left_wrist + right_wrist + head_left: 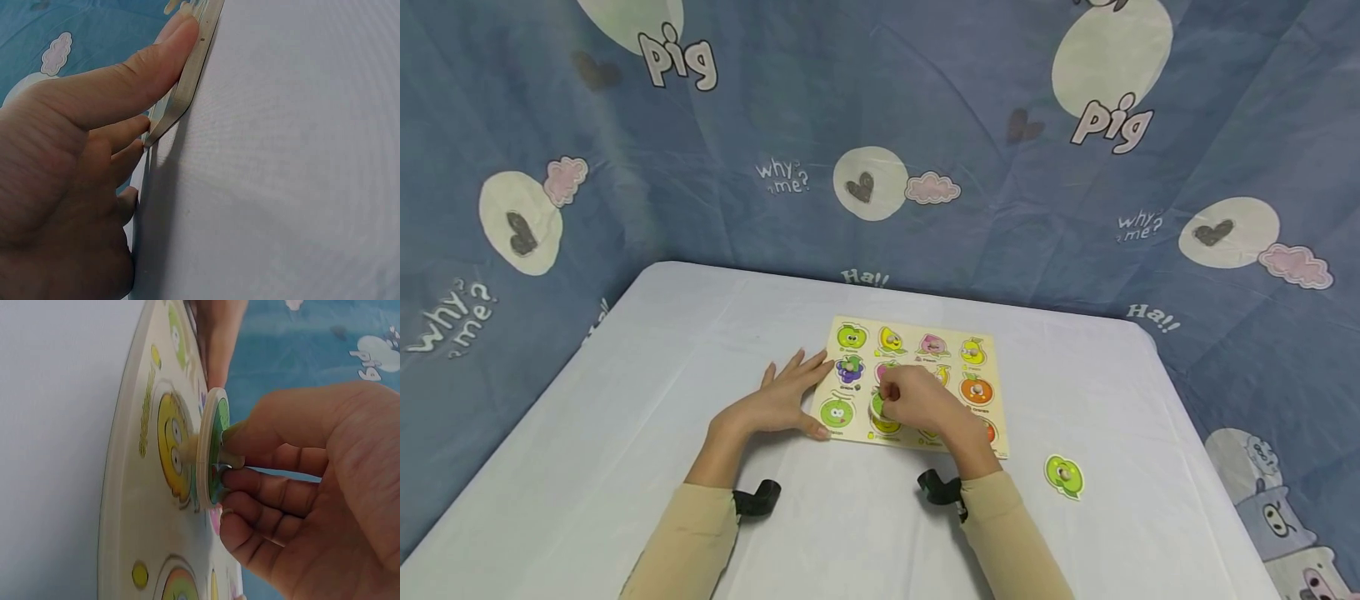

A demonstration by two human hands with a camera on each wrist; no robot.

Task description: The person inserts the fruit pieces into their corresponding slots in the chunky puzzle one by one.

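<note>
A wooden fruit puzzle board (861,423) lies on the table, with knobbed fruit pieces in its spaces. My right hand (921,402) pinches the knob of a round green puzzle piece (205,456), thumb against fingers. This piece is tilted up off the board, beside the yellow pineapple piece (172,450) and its wooden knob. At the board's left side, my left hand (775,403) has its fingers spread. Its thumb (140,84) touches the board near the front corner, and its other fingers lie along the left edge. The right hand covers several middle pieces in the head view.
A loose green fruit piece (1064,477) lies on the white tablecloth (1112,400), right of the board. Behind the table hangs a blue printed curtain (820,100). Black straps with camera mounts (760,498) sit at both wrists.
</note>
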